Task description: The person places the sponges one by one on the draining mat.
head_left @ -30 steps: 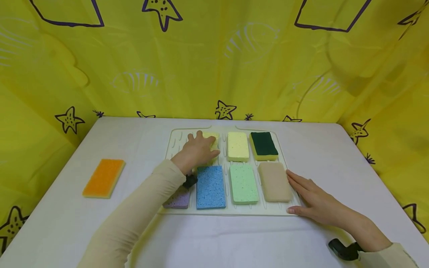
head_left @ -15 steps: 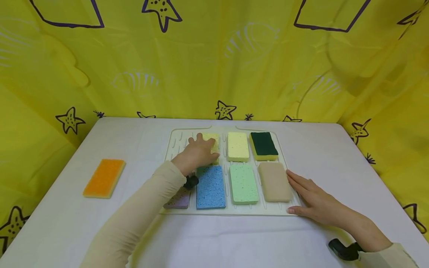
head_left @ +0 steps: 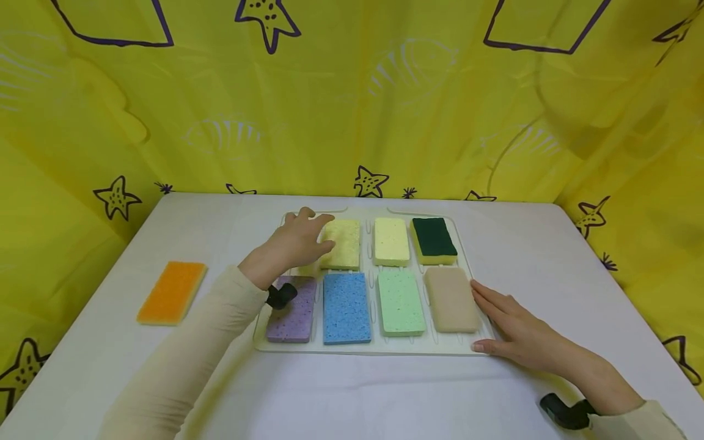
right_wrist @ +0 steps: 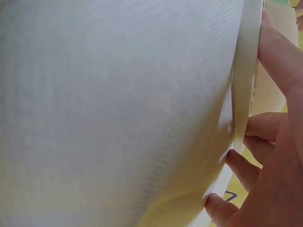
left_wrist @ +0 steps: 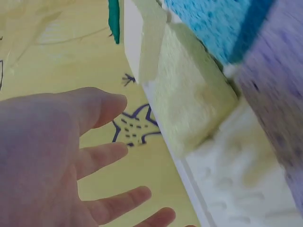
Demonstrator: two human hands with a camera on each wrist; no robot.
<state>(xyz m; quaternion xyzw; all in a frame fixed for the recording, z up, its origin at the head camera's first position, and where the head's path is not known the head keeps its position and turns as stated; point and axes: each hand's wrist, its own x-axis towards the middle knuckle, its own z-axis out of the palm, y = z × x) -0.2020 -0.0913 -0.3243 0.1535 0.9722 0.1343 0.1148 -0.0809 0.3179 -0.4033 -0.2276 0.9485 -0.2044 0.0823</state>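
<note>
My left hand (head_left: 294,241) hovers over the back left of the white ridged tray (head_left: 357,350), just left of a light yellow sponge (head_left: 342,244). In the left wrist view its spread fingers and thumb hold nothing, and a gap separates them from that yellow sponge (left_wrist: 187,90). A purple sponge (head_left: 294,321) lies below the left wrist, with a blue sponge (head_left: 346,308) beside it. With fingers extended, my right hand (head_left: 519,330) touches the tray's right edge by a beige sponge (head_left: 451,299). The right wrist view shows fingertips of this hand (right_wrist: 279,165) against the tray rim.
Also on the tray are a mint green sponge (head_left: 400,304), a pale yellow sponge (head_left: 391,241) and a yellow sponge with a dark green scouring top (head_left: 433,237). An orange-topped sponge (head_left: 172,293) lies on the white table, left of the tray. Yellow curtain (head_left: 330,122) surrounds the table.
My left hand has let go of the light yellow sponge and moved left, uncovering it and more of the purple sponge. The right hand stays at the tray's edge.
</note>
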